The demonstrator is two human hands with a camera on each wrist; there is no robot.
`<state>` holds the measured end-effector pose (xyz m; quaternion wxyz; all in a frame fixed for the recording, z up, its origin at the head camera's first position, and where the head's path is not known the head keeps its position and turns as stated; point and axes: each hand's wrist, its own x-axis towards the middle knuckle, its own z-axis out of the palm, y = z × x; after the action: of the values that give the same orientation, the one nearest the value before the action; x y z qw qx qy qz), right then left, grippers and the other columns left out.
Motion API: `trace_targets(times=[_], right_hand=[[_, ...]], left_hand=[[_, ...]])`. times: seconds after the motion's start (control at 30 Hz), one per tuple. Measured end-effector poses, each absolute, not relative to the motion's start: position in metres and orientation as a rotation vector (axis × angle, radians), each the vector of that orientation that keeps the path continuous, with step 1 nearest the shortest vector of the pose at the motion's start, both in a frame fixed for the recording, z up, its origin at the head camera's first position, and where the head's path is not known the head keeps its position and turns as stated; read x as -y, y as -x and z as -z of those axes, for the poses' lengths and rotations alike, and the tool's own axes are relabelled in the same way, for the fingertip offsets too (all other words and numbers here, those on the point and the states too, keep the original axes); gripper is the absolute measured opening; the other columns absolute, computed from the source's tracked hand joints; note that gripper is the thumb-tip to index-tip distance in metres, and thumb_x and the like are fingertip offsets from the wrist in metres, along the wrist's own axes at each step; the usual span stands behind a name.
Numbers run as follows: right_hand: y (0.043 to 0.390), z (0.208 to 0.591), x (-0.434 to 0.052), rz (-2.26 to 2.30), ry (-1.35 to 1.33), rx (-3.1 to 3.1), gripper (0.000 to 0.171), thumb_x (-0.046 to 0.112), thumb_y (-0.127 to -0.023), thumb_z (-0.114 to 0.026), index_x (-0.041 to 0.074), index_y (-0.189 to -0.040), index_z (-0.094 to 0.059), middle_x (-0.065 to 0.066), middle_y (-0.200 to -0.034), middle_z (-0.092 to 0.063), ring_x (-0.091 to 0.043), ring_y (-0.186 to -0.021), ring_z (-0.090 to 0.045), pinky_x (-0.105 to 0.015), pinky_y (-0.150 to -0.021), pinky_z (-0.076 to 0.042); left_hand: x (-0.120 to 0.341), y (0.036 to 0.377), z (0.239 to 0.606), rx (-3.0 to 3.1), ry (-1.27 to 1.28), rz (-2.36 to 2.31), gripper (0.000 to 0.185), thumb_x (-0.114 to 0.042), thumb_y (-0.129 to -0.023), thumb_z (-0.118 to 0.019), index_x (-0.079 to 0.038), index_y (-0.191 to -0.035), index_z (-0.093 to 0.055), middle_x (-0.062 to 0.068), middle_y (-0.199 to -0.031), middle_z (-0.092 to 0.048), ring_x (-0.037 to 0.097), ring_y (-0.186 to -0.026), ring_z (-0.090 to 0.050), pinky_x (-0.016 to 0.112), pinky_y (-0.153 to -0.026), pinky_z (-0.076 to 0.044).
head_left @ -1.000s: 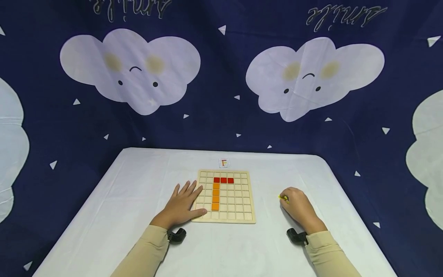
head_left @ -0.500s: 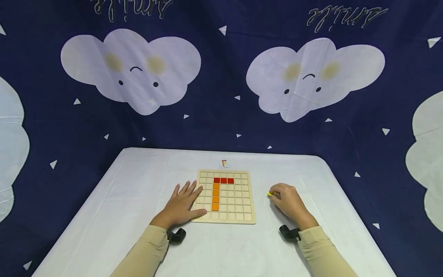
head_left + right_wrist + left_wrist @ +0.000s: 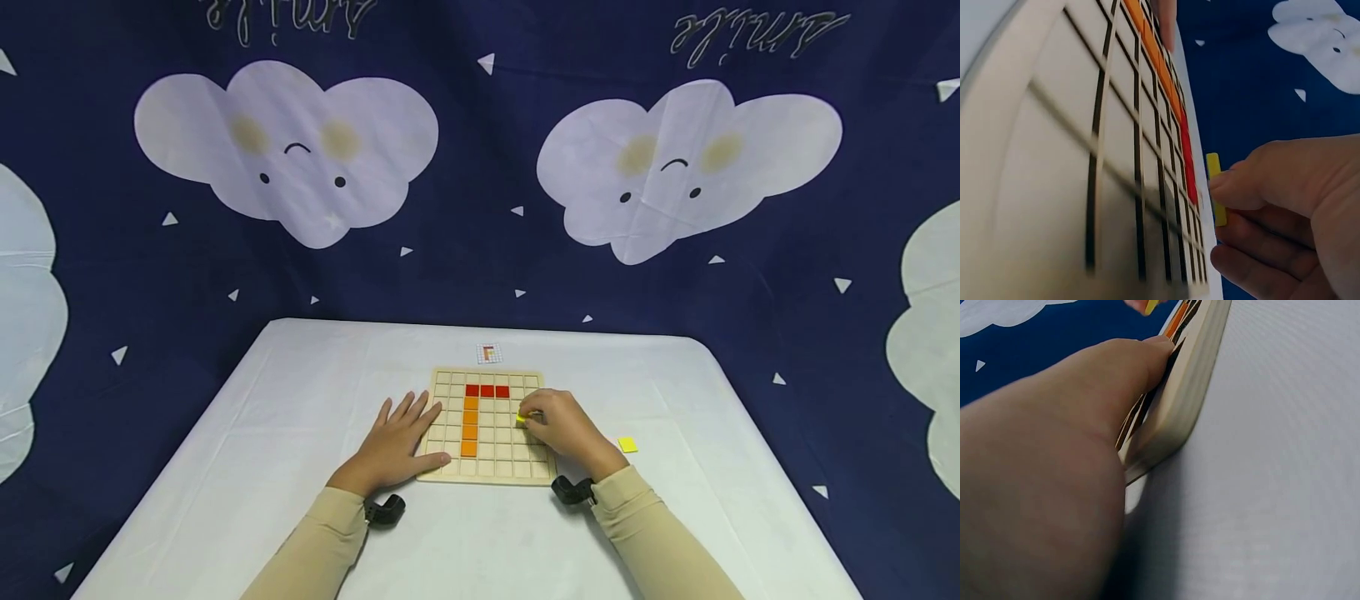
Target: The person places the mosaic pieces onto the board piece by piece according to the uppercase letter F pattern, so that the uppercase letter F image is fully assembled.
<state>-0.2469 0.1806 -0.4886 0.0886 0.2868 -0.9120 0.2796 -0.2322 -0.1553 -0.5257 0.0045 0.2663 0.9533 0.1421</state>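
- The wooden grid board (image 3: pixel 489 427) sat flat on the white table (image 3: pixel 262 433), pretty much in the middle of it.
- The left hand (image 3: pixel 393 446) lay flat with its fingers spread out straight, palm down. It rested on the board's left edge, with the thumb pressed onto the near left corner. It wasn't gripping anything.
- The left wrist view backed that up: the thumb (image 3: pixel 1129 375) was right on top of the board's edge.
- The right hand (image 3: pixel 561 427) was over the right side of the board, fingers curled, pinching a small yellow tile (image 3: pixel 521 417) between thumb and fingertips.
- In the right wrist view that tile looked to be held on edge just above the grid cells, next to the red ones. Couldn't tell if it touched the board.
- On the board already were three red tiles (image 3: pixel 487 391) in a row near the top and four orange tiles (image 3: pixel 469 426) running down in a column from the left end of that row.
- A second yellow tile (image 3: pixel 627 445) lay loose on the table to the right of the board, just beside the right forearm.
- A tiny pattern card (image 3: pixel 488 353) sat just behind the board's far edge.
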Motion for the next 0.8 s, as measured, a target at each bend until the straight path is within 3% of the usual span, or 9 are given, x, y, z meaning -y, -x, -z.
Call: trace_targets(times=[0.33,0.8], right_hand=[[0.262,0.49,-0.145,-0.856,-1.023,2.764,0.017,-0.004,-0.089,-0.076,0.008,-0.101,-0.081,-0.002,-0.106,-0.076,-0.021,-0.103,-0.07,-0.04,-0.093,-0.057],[0.267,0.494,-0.124,-0.852,-0.968,2.811,0.018,-0.005,-0.089,-0.078,0.004,-0.104,-0.081,-0.004,-0.107,-0.076,-0.018,-0.097,-0.069,-0.035,-0.088,-0.058]], left_hand=[[0.154,0.232,0.527,-2.986,-0.813,-0.431,0.098,-0.08,-0.094,-0.05,-0.016,-0.167,-0.035,0.013,-0.172,-0.02,0.037,-0.158,-0.011,0.064,-0.122,-0.001],[0.154,0.232,0.524,-2.985,-0.814,-0.416,0.099,-0.082,-0.094,-0.048,-0.016,-0.167,-0.034,0.013,-0.173,-0.02,0.036,-0.158,-0.011,0.064,-0.122,0.0]])
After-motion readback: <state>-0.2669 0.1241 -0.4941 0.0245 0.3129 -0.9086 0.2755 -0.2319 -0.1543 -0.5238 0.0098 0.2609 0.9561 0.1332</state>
